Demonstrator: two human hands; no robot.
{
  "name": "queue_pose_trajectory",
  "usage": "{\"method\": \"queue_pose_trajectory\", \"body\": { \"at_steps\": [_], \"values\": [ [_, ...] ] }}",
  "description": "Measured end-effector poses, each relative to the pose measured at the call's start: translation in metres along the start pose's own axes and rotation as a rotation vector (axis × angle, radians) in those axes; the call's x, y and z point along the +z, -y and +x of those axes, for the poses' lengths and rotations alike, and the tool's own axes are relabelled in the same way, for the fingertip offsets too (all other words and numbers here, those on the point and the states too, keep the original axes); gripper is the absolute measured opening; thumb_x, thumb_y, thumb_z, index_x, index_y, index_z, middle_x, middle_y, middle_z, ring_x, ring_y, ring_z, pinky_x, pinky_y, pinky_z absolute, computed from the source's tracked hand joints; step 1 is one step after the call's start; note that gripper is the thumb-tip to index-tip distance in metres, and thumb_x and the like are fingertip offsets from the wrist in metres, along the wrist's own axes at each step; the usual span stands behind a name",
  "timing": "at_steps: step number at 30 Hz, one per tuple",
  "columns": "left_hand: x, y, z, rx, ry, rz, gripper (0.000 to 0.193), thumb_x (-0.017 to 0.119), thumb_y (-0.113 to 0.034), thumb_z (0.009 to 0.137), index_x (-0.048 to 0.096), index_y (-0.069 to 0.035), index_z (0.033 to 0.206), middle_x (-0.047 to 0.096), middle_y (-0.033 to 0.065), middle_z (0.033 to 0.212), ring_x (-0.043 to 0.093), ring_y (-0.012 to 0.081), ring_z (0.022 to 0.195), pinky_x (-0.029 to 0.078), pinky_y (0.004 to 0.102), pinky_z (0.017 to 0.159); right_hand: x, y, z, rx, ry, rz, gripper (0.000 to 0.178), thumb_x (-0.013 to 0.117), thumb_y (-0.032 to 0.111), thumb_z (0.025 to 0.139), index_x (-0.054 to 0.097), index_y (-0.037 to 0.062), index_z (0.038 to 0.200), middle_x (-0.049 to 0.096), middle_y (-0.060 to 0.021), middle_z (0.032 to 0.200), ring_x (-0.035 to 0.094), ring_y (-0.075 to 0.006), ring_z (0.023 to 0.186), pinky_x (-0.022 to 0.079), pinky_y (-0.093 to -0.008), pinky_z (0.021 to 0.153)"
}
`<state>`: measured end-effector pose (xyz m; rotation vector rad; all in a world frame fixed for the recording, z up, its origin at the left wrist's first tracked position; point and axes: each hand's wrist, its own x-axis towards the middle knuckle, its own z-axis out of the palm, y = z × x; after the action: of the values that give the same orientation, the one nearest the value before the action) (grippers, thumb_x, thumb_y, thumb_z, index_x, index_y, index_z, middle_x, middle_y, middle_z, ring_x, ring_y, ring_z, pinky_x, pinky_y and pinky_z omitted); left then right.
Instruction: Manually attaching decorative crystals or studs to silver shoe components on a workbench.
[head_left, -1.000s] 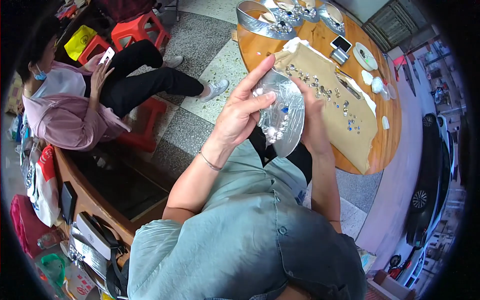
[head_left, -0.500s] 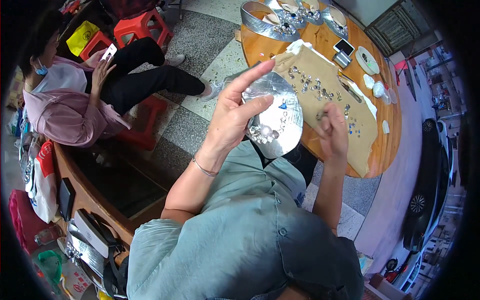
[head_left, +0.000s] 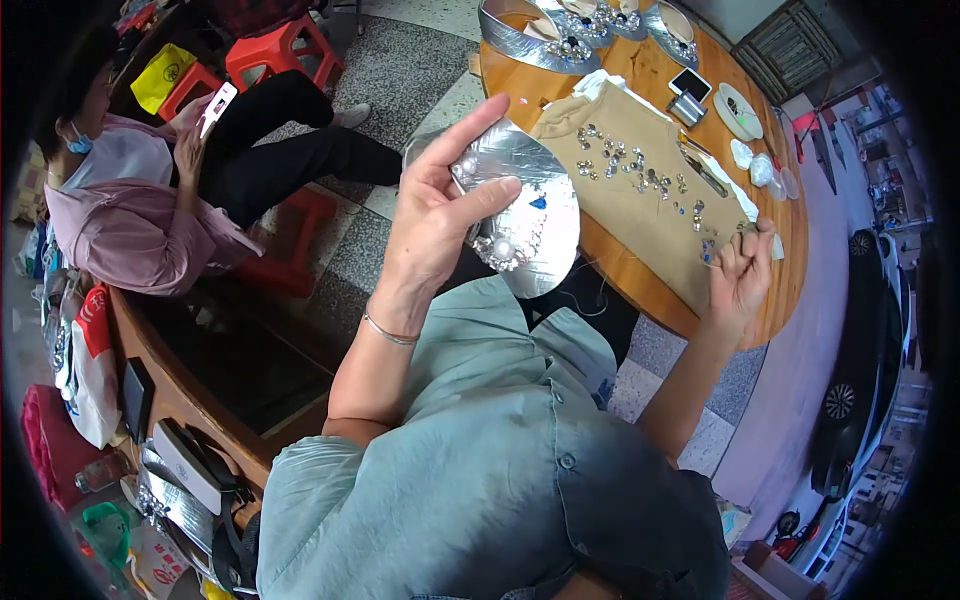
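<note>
A silver beaded panel [head_left: 552, 228] is being held up before the body by the left hand [head_left: 430, 225], its thumb being pressed to the panel's face and its index finger being extended. A blue gem [head_left: 538, 202] and white beads [head_left: 503, 248] are being displayed on that face. The right hand [head_left: 740, 272] is being held well apart, over the table's near right side, with its fingers being curled inward; whether anything is being pinched there cannot be told. Between and beyond the hands, loose rhinestones [head_left: 653, 183] are being carried by a tan cloth [head_left: 645, 235], which is being supported by a wooden table [head_left: 632, 68]. Other silver beaded pieces [head_left: 508, 43] are being borne at its far end. To the left, a phone [head_left: 217, 108] is being held by a seated person in pink [head_left: 140, 235].
</note>
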<state>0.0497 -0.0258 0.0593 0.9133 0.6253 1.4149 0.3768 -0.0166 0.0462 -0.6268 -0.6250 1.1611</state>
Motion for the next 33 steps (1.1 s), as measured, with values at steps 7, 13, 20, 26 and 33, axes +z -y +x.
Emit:
{"method": "queue_pose_trajectory", "body": {
  "at_steps": [7, 13, 20, 26, 33],
  "values": [
    [-0.001, 0.008, -0.002, 0.068, -0.031, 0.039, 0.059, 0.065, 0.007, 0.074, 0.045, -0.003, 0.129, 0.057, 0.0059, 0.108, 0.058, 0.0098, 0.09, 0.048, 0.0234, 0.081, -0.004, 0.004, -0.011, 0.009, 0.154, 0.051, 0.014, 0.043, 0.012, 0.095, 0.047, 0.0017, 0.103, 0.039, 0.0013, 0.066, 0.024, -0.0036, 0.048, 0.021, -0.0175, 0.038],
    [-0.01, 0.014, -0.003, -0.052, -0.188, -0.127, 0.056, 0.067, 0.006, 0.073, 0.048, -0.004, 0.124, 0.058, 0.0051, 0.105, 0.058, 0.0101, 0.09, 0.049, 0.0242, 0.08, -0.014, 0.016, -0.026, -0.046, -0.008, -0.275, 0.016, 0.046, 0.011, 0.094, 0.049, 0.0009, 0.106, 0.042, 0.0022, 0.072, 0.028, -0.0004, 0.052, 0.024, -0.0145, 0.04],
    [-0.031, 0.039, 0.0, -0.1, -0.094, -0.172, 0.056, 0.063, 0.004, 0.077, 0.044, -0.007, 0.128, 0.059, 0.0052, 0.101, 0.06, 0.0115, 0.09, 0.05, 0.0265, 0.08, -0.05, 0.013, -0.023, -0.017, 0.099, -0.352, 0.01, 0.046, 0.011, 0.094, 0.05, 0.0035, 0.099, 0.041, 0.0036, 0.069, 0.026, 0.001, 0.047, 0.021, -0.0138, 0.039],
    [-0.032, 0.075, 0.02, -0.04, -0.15, -0.338, 0.05, 0.059, 0.002, 0.08, 0.045, -0.007, 0.127, 0.056, 0.0053, 0.11, 0.057, 0.0104, 0.096, 0.048, 0.0258, 0.084, -0.067, 0.009, 0.015, -0.039, 0.017, -0.418, 0.01, 0.049, 0.016, 0.093, 0.052, 0.0054, 0.093, 0.038, 0.0064, 0.062, 0.023, 0.0016, 0.044, 0.017, -0.0154, 0.038],
    [0.022, 0.089, 0.065, 0.058, 0.169, 0.013, 0.037, 0.048, -0.005, 0.087, 0.05, -0.008, 0.123, 0.054, 0.0016, 0.111, 0.051, 0.0085, 0.097, 0.042, 0.0225, 0.082, -0.136, 0.045, 0.115, -0.177, -0.155, -0.801, 0.019, 0.051, 0.018, 0.092, 0.057, 0.0037, 0.104, 0.05, 0.0032, 0.072, 0.039, -0.0006, 0.054, 0.028, -0.0145, 0.045]
  ]
}}
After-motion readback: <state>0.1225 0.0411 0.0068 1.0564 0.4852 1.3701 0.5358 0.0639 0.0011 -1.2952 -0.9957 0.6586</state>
